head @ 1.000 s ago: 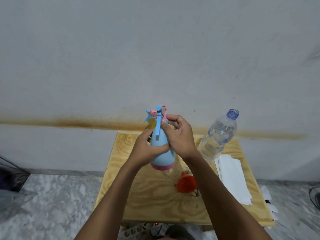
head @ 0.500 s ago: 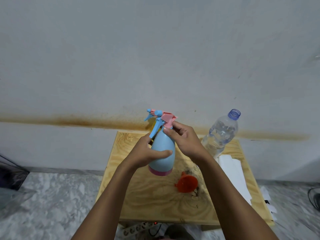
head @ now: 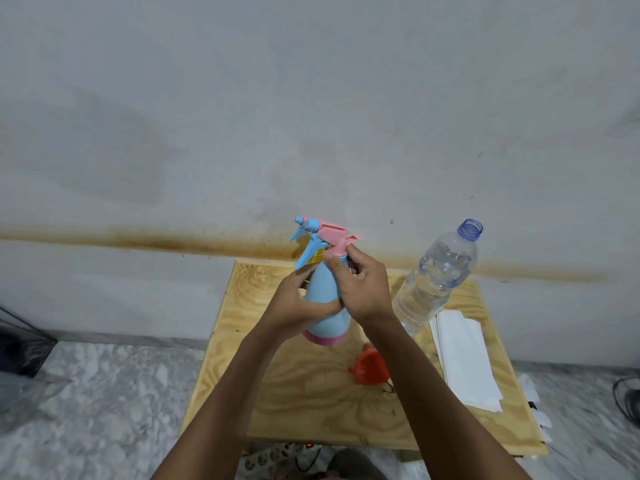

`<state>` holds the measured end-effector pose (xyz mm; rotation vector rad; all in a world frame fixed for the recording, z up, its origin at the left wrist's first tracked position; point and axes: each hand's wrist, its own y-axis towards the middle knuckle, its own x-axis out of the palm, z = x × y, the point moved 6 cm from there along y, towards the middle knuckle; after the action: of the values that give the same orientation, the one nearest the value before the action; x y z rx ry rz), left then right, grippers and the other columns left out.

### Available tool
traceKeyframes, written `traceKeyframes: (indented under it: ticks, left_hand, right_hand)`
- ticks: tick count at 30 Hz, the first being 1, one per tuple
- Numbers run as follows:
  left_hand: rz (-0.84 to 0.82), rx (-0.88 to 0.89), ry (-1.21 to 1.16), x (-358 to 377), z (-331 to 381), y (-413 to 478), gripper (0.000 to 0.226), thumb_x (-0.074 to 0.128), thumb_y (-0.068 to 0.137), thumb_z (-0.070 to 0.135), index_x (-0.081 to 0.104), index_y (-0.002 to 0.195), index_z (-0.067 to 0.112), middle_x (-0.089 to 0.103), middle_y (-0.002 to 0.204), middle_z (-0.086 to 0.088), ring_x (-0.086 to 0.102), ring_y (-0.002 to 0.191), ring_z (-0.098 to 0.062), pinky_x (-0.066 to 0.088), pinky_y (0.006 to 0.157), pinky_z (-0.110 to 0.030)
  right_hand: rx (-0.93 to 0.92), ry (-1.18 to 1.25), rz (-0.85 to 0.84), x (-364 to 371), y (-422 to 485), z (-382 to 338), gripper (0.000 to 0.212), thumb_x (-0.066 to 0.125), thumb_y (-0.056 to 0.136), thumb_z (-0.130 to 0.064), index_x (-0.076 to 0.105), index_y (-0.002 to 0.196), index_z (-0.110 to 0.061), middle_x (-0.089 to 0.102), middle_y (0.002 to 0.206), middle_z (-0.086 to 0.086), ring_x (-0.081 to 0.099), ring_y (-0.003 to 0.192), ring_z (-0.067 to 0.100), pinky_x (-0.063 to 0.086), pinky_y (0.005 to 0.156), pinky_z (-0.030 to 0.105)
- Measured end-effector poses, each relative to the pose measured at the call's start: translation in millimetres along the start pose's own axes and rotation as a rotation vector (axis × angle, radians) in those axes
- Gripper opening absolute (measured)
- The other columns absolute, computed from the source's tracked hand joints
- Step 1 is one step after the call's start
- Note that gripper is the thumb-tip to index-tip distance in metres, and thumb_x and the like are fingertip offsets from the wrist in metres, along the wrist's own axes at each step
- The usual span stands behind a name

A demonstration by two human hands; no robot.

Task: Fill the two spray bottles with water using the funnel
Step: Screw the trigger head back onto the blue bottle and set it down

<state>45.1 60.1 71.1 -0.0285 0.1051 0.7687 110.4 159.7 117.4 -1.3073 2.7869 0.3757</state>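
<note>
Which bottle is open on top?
The clear water bottle on the right: its blue-ringed neck has no cap. The blue spray bottle has a pink spray head on top.

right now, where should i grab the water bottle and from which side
Wrap the water bottle round its wide middle, coming from the right, over the white paper. It stands upright with no cap, so a side grip on the body probably keeps it level; the neck is narrow. The right hand, busy on the blue spray bottle, crowds its left.
</note>
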Motion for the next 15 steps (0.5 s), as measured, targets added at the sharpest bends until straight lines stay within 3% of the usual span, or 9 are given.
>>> traceKeyframes:
  ticks: [2, 5, 7, 8, 11, 13, 15]
  left_hand:
    - [0.018, -0.005, -0.026, -2.6, -4.8, -0.8, 0.065, 0.082, 0.057, 0.038, 0.066, 0.119, 0.027, 0.07, 0.109, 0.004, 0.065, 0.101, -0.012, 0.055, 0.073, -0.026]
    - [-0.021, -0.014, -0.095, -6.4, -9.3, -3.4, 0.061, 0.087, 0.061, 0.027, 0.066, 0.119, 0.025, 0.069, 0.114, -0.002, 0.064, 0.111, -0.02, 0.058, 0.089, -0.045]
    - [-0.109, -0.037, -0.116, -7.1, -9.9, -4.6, 0.062, 0.088, 0.064, 0.022, 0.066, 0.122, 0.026, 0.068, 0.12, -0.003, 0.062, 0.117, -0.022, 0.054, 0.096, -0.053]
    - [-0.159, -0.048, -0.113, -5.9, -9.3, -5.6, 0.064, 0.088, 0.065, 0.021, 0.065, 0.124, 0.025, 0.068, 0.123, -0.002, 0.061, 0.12, -0.022, 0.052, 0.098, -0.053]
    - [-0.254, -0.065, -0.118, 0.0, -6.3, -9.1, 0.064, 0.087, 0.064, 0.021, 0.065, 0.124, 0.017, 0.068, 0.124, -0.003, 0.06, 0.121, -0.022, 0.052, 0.1, -0.049]
    - [-0.267, -0.084, -0.14, 1.4, -7.6, -10.4, 0.066, 0.086, 0.064, 0.02, 0.064, 0.125, 0.012, 0.068, 0.124, -0.006, 0.06, 0.12, -0.023, 0.053, 0.098, -0.044]
    - [-0.283, -0.115, -0.161, -1.8, -14.1, -12.2, 0.072, 0.086, 0.064, 0.021, 0.06, 0.131, 0.013, 0.066, 0.128, -0.004, 0.061, 0.121, -0.02, 0.054, 0.097, -0.037]
  right_hand:
    - [0.029, 0.04, 0.022, -3.3, -0.3, -2.3, 0.01, 0.071, 0.09, -0.023, 0.071, 0.091, -0.013, 0.065, 0.072, 0.012, 0.056, 0.067, 0.012, 0.052, 0.063, 0.041]
    - [0.016, -0.001, -0.052, -5.3, 0.9, -9.0, 0.006, 0.076, 0.085, -0.023, 0.071, 0.084, -0.02, 0.056, 0.061, -0.011, 0.047, 0.061, 0.008, 0.045, 0.059, 0.027]
    - [0.032, 0.006, -0.177, -4.3, 2.6, -13.1, 0.014, 0.078, 0.082, -0.026, 0.072, 0.094, -0.024, 0.068, 0.075, -0.006, 0.06, 0.072, 0.016, 0.054, 0.07, 0.037]
    - [0.054, 0.018, -0.238, -4.2, 4.0, -14.7, 0.02, 0.078, 0.081, -0.028, 0.072, 0.1, -0.028, 0.072, 0.086, -0.005, 0.066, 0.081, 0.018, 0.056, 0.077, 0.038]
    - [0.09, -0.03, -0.385, -0.9, 8.7, -22.0, 0.02, 0.067, 0.083, -0.041, 0.068, 0.103, -0.045, 0.072, 0.102, -0.017, 0.067, 0.096, 0.008, 0.053, 0.082, 0.024]
    - [0.096, -0.068, -0.44, 3.8, 10.4, -24.2, 0.014, 0.06, 0.091, -0.043, 0.07, 0.098, -0.051, 0.071, 0.101, -0.025, 0.066, 0.095, 0.002, 0.051, 0.08, 0.019]
    - [0.124, -0.036, -0.422, 5.8, 10.5, -19.6, 0.017, 0.056, 0.097, -0.039, 0.072, 0.097, -0.044, 0.072, 0.094, -0.023, 0.067, 0.087, 0.003, 0.05, 0.077, 0.019]
